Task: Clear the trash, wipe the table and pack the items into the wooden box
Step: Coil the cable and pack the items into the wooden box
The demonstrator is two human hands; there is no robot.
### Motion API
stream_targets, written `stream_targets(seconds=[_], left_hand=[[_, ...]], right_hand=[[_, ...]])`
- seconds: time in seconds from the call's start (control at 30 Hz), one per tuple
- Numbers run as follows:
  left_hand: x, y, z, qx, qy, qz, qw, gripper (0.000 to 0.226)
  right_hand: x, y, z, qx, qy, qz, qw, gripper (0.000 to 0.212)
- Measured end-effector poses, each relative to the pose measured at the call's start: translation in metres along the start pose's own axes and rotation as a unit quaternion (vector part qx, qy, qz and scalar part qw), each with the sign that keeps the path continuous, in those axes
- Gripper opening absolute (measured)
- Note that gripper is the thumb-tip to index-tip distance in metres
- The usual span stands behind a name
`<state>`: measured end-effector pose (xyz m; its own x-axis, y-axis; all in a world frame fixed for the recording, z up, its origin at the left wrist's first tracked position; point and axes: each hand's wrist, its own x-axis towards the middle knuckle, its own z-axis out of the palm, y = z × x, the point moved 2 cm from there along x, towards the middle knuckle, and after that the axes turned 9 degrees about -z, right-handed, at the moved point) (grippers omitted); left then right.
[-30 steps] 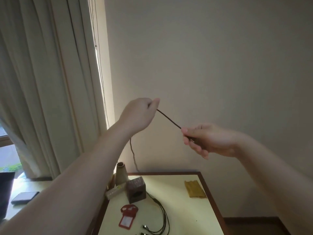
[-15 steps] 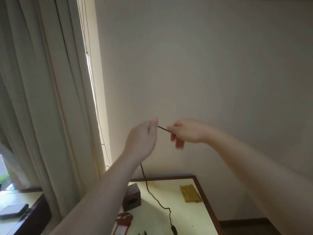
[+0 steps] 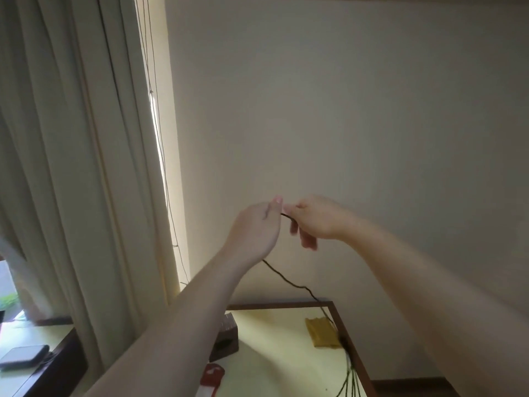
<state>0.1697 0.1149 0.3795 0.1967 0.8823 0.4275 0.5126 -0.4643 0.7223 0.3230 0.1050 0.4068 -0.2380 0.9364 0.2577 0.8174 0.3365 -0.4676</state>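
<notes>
Both hands are raised in front of the wall, close together. My left hand (image 3: 257,227) and my right hand (image 3: 312,222) each pinch a thin dark cable (image 3: 289,282), with a short stretch taut between them. From under my left hand the cable hangs down and to the right, over the table's right edge, where several strands (image 3: 350,379) dangle. Below lies the pale yellow table (image 3: 274,333) with a dark wooden frame. A dark wooden box (image 3: 226,338) stands at its left, partly hidden by my left forearm.
A folded yellow cloth (image 3: 322,332) lies near the table's far right corner. A red and white tag (image 3: 211,379) sits at the near left. Curtains (image 3: 71,167) hang on the left. A dark phone (image 3: 23,356) lies on a side surface at lower left.
My hands came together from about a forearm's width apart. The hanging cable swung from the table's middle to its right edge. The view shifted, hiding the items at the table's back left.
</notes>
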Motion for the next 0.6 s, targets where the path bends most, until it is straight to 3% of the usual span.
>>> stream_targets(seconds=[0.07,0.13,0.2,0.27,0.3,0.33,0.37,0.4,0.43,0.47,0.5,0.53,0.57,0.6], left_hand=[[0.010,0.002,-0.009,0.004,0.029,0.005,1.000,0.057],[0.014,0.006,-0.009,-0.031,0.043,0.013,0.998,0.057],[0.014,0.014,-0.004,-0.091,0.051,0.014,0.994,0.057],[0.013,0.017,0.005,-0.105,0.029,0.005,0.994,0.054],[0.011,0.015,0.011,-0.088,0.004,0.003,0.996,0.053],[0.009,0.011,0.016,-0.063,-0.022,0.001,0.998,0.053],[0.007,0.006,0.021,-0.041,-0.038,-0.001,0.998,0.053],[0.006,0.002,0.022,-0.029,-0.037,-0.003,0.999,0.054],[0.007,-0.001,0.019,-0.026,-0.020,-0.005,0.999,0.055],[0.010,-0.003,0.014,-0.027,0.004,-0.009,1.000,0.056],[0.014,-0.005,0.009,-0.030,0.028,-0.014,0.999,0.058],[0.017,-0.006,0.002,-0.026,0.049,-0.015,0.998,0.059],[0.020,-0.005,-0.003,-0.020,0.062,-0.016,0.998,0.060],[0.021,-0.004,-0.007,-0.017,0.068,-0.014,0.997,0.061]], right_hand=[[-0.011,-0.002,0.000,0.281,-0.120,0.050,0.951,0.053],[-0.019,-0.016,-0.007,0.510,-0.120,0.034,0.851,0.048],[-0.015,-0.031,-0.012,0.662,-0.031,0.004,0.749,0.045],[-0.003,-0.036,-0.017,0.748,0.131,-0.042,0.650,0.044],[0.002,-0.031,-0.021,0.707,0.223,-0.080,0.666,0.044],[0.003,-0.026,-0.029,0.591,0.319,-0.115,0.732,0.045],[0.001,-0.023,-0.036,0.394,0.382,-0.141,0.824,0.045],[-0.002,-0.021,-0.042,0.163,0.383,-0.158,0.896,0.044],[-0.004,-0.019,-0.043,-0.029,0.320,-0.154,0.934,0.043],[-0.005,-0.016,-0.041,-0.139,0.224,-0.117,0.957,0.046],[-0.009,-0.014,-0.037,-0.145,0.106,-0.048,0.983,0.052],[-0.016,-0.012,-0.031,-0.075,-0.015,0.022,0.997,0.059],[-0.022,-0.010,-0.025,0.051,-0.124,0.052,0.990,0.062],[-0.027,-0.013,-0.021,0.202,-0.192,0.041,0.959,0.059]])
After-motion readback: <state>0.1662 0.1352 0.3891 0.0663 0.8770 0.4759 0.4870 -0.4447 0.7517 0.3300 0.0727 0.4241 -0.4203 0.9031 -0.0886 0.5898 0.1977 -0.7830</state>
